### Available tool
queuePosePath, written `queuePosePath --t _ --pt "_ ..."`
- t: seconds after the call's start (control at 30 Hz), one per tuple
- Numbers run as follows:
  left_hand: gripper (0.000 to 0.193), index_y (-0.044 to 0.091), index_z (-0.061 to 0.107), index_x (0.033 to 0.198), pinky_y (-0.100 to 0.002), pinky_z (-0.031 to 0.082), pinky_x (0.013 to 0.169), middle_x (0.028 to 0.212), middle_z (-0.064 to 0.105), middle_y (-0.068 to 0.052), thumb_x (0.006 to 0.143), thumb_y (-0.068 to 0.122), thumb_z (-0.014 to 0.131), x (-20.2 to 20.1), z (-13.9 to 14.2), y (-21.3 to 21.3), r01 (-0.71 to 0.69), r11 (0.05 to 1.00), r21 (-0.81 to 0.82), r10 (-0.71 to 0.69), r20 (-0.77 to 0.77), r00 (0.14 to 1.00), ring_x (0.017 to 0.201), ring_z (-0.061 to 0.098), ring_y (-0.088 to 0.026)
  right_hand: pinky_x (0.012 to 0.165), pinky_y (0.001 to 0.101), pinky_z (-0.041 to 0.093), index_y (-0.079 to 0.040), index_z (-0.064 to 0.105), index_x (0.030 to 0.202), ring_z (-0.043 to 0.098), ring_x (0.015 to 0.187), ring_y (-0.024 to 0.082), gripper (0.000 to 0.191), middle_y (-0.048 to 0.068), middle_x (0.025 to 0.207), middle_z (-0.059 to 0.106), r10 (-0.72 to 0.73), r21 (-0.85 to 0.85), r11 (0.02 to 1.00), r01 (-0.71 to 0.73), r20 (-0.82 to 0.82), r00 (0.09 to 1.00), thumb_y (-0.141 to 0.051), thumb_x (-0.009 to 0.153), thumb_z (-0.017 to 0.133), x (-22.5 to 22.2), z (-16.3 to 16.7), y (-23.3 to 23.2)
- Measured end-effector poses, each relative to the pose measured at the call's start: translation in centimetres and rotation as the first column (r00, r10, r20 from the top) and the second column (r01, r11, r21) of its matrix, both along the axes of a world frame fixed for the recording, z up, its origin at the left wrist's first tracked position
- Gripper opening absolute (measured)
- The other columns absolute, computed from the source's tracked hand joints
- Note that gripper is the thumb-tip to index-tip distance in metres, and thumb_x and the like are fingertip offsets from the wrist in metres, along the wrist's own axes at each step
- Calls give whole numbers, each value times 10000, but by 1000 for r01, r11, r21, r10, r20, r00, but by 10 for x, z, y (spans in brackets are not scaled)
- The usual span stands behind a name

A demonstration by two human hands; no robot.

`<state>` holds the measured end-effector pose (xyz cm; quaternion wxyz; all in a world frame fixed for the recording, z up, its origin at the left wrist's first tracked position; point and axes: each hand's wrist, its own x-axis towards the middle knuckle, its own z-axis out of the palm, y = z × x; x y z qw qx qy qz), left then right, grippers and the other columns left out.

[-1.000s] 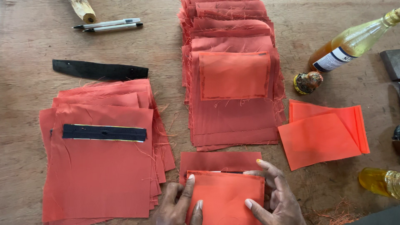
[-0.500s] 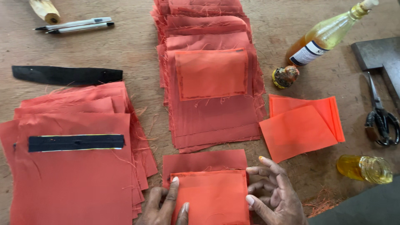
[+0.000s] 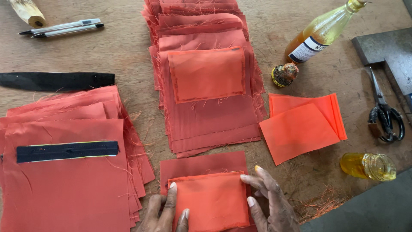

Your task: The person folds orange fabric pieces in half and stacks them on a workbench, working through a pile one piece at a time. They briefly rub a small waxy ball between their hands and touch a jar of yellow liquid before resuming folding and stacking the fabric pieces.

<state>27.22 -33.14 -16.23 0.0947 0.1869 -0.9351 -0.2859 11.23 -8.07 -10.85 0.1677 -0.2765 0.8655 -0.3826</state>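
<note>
At the bottom centre, my left hand [image 3: 165, 210] and my right hand [image 3: 268, 199] press flat on the two sides of a small bright orange patch [image 3: 210, 199]. That patch lies on a darker orange fabric square [image 3: 201, 165] on the wooden table [image 3: 107, 51]. Both hands have their fingers spread and grip nothing. Behind them a tall stack of orange squares [image 3: 206, 116] carries another small patch [image 3: 207, 73] on top.
A left stack of orange squares [image 3: 68, 189] bears a black zipper strip [image 3: 66, 151]; a black strip [image 3: 56, 80] lies behind it. Right side: folded orange pieces [image 3: 302, 126], oil bottle [image 3: 319, 32], small jar [image 3: 368, 166], scissors [image 3: 384, 114], metal plate [image 3: 386, 49]. Pens [image 3: 62, 27] far left.
The view has shifted right, so things slid left and the scissors and metal plate came into sight. My hands have stayed on the small patch, smoothing it.
</note>
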Motion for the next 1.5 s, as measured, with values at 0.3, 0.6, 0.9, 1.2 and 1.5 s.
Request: queuePosePath --t 0.3,0.6,0.9,1.2,1.5 --pt "679 -119 599 1275 -355 576 571 780 579 -108 748 257 804 -1 -4 -1 52 999 5 -51 -135 989 661 621 -207 936 370 574 -38 243 1520 610 1311 238 694 115 1390 631 -53 54 997 51 34 998 -85 915 581 0 12 -10" --pt "704 -28 582 1373 -406 585 545 805 540 -104 772 293 759 -3 19 -1 13 999 32 -17 129 992 648 630 -245 1059 404 509 14 260 1537 577 1300 277 627 119 1345 653 78 7 997 -79 -243 967 -4 957 495 2 14 -16" --pt "528 272 626 1429 -412 589 528 817 526 -67 904 318 656 -6 65 -14 -95 982 162 31 363 931 542 649 -214 979 334 499 -100 361 1568 552 976 189 724 -31 1336 735 161 110 984 -138 -235 959 106 881 456 -7 29 -6" --pt "577 334 713 1346 -408 559 712 951 568 -56 831 82 648 2 100 -39 -51 976 212 -16 301 954 822 660 -217 1072 392 384 -103 285 1574 532 1174 233 780 -2 1354 679 274 121 960 -255 -186 944 -25 870 609 -1 52 -8" --pt "802 322 589 1482 -381 549 818 995 533 -37 733 334 873 9 113 -39 10 973 232 -108 416 903 938 616 -206 1107 431 361 -85 229 1581 492 1259 262 849 2 1448 592 331 150 937 -315 -94 939 -136 863 680 1 64 -5"
